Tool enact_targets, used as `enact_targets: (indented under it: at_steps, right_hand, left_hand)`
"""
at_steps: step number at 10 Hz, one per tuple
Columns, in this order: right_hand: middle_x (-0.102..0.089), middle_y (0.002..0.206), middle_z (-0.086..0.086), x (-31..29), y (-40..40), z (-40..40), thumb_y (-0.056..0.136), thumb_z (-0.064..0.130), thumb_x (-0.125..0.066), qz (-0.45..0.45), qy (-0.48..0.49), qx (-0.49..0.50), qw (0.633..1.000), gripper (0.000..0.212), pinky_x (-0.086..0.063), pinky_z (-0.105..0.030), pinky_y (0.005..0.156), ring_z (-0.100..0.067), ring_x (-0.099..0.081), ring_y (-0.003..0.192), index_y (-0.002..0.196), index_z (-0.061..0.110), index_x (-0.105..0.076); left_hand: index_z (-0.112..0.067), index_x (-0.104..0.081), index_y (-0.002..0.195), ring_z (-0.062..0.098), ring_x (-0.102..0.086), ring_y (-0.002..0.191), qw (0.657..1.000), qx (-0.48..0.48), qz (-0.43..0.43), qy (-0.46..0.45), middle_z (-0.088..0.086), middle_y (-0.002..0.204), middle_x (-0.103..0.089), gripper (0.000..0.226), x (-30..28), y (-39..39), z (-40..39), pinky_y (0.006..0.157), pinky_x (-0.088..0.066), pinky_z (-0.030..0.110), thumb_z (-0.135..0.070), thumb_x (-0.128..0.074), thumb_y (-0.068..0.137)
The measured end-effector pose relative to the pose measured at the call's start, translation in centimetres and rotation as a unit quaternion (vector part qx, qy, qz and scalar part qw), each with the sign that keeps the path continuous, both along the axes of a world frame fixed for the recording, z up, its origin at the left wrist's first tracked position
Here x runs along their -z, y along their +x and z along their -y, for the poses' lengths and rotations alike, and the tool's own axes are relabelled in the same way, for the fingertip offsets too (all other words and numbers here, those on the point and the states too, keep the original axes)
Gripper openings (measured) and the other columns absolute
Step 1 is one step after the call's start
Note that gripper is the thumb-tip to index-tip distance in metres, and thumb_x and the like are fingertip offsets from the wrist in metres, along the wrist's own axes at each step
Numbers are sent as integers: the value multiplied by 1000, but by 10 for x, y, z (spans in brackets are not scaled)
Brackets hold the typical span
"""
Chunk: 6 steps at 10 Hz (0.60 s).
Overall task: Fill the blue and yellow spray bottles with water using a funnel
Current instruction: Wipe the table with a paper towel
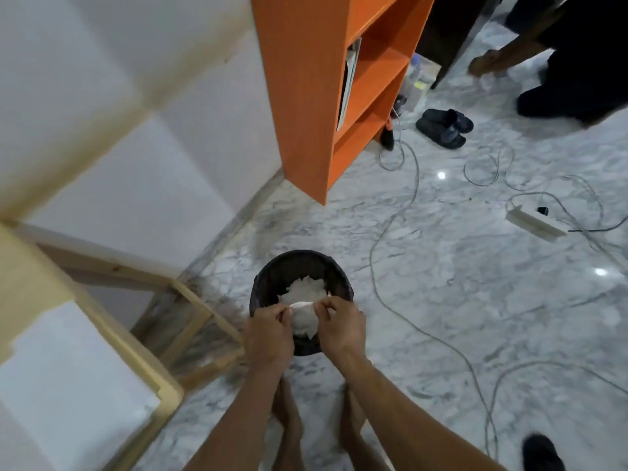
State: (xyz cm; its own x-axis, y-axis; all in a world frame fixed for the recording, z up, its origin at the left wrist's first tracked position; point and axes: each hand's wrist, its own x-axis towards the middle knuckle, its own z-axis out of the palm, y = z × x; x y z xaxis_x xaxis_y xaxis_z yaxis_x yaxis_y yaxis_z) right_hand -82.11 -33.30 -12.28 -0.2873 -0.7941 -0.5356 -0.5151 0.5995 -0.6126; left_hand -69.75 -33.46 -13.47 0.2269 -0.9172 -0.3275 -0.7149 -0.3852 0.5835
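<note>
Both of my hands hold a crumpled white tissue [303,318] over a black waste bin [268,277] on the marble floor. My left hand [268,334] pinches its left side and my right hand [341,326] pinches its right side. More white tissue [306,288] lies inside the bin. No spray bottle, funnel or water is in view.
An orange shelf unit [312,96] stands ahead. A wooden table frame [163,334] is at my left. Grey cables [390,226] and a white power strip [535,223] lie on the floor. Black slippers [443,127] and another person [560,56] are at the far right.
</note>
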Motion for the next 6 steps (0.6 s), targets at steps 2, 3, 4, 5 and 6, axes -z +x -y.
enact_targets:
  at_steps: [2, 3, 4, 5, 6]
  right_hand:
    - [-76, 95, -9, 54, 14, 25, 99, 22, -61, -3, 14, 20, 1000, 18, -54, -35, 82, -25, -70, 90, 93, 14, -76]
    - [-75, 91, -9, 76, 15, 30, 99, 23, -61, 0, 18, 27, 999, 18, -55, -34, 77, -24, -69, 84, 91, 15, -76]
    - [-75, 95, -9, 90, 14, 34, 100, 24, -60, 2, 23, 25, 999, 19, -48, -26, 69, -19, -66, 79, 98, 15, -76]
    - [-73, 118, -10, 100, 14, 38, 100, 29, -59, 9, 28, 25, 999, 28, -54, -31, 86, -25, -68, 104, 122, 15, -70]
    - [-65, 136, -10, 102, 14, 41, 101, 34, -57, 5, 29, 16, 999, 43, -50, -37, 102, -28, -61, 124, 139, 13, -59]
  left_hand:
    - [-10, -78, 89, 10, -51, 62, 1000, 19, 9, 11, 6, 79, -73, 17, 46, 14, 23, 60, -36, 23, -17, -64, 95]
    - [-7, -76, 85, 11, -51, 60, 999, 21, 7, 25, 7, 75, -72, 21, 66, 16, 32, 57, -38, 27, -20, -63, 96]
    - [-7, -77, 90, 14, -57, 65, 999, 18, 17, 38, 8, 80, -73, 21, 82, 15, 39, 61, -42, 28, -22, -63, 96]
    - [-12, -71, 117, 26, -65, 99, 997, -9, -13, 72, 9, 110, -73, 27, 97, 14, 42, 81, -50, 31, -27, -64, 95]
    - [-15, -61, 134, 26, -60, 118, 996, -14, -27, 88, 6, 130, -65, 42, 101, 14, 40, 94, -45, 30, -32, -63, 96]
